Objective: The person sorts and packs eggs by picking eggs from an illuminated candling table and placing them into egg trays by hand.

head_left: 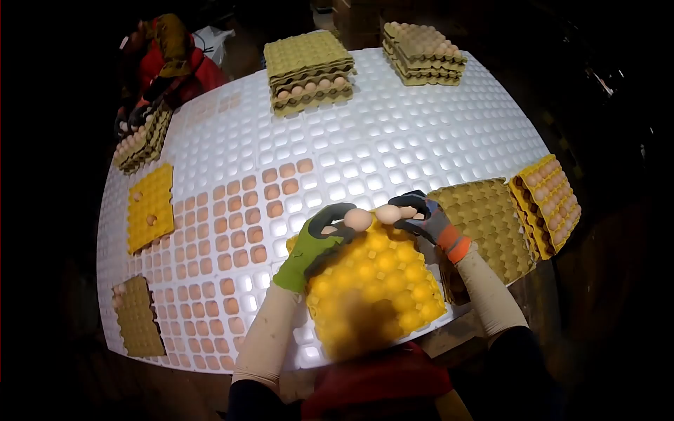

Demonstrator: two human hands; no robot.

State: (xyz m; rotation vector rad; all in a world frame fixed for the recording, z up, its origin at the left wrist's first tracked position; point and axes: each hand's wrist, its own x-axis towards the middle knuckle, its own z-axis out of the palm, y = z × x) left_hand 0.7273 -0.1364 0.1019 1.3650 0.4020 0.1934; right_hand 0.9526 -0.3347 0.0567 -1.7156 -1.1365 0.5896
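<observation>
My left hand (321, 245), in a green and black glove, is closed around eggs. One large egg (358, 219) shows at its fingertips and part of another (328, 229) lies in the palm. In a grey, blue and orange glove, my right hand (430, 223) also grips eggs: a whole egg (387, 214) at the fingertips and paler ones partly covered by the fingers. Both hands are at the far edge of a yellow egg tray (379, 281), whose visible cups hold no eggs. A dark blur covers its near part.
A white dimpled table (365, 133) holds rows of eggs (235, 210) at left. Brown trays (484, 224) and a yellow stack with eggs (551, 200) stand at right. Tray stacks (309, 67) line the back. Another person (172, 63) handles a tray at far left.
</observation>
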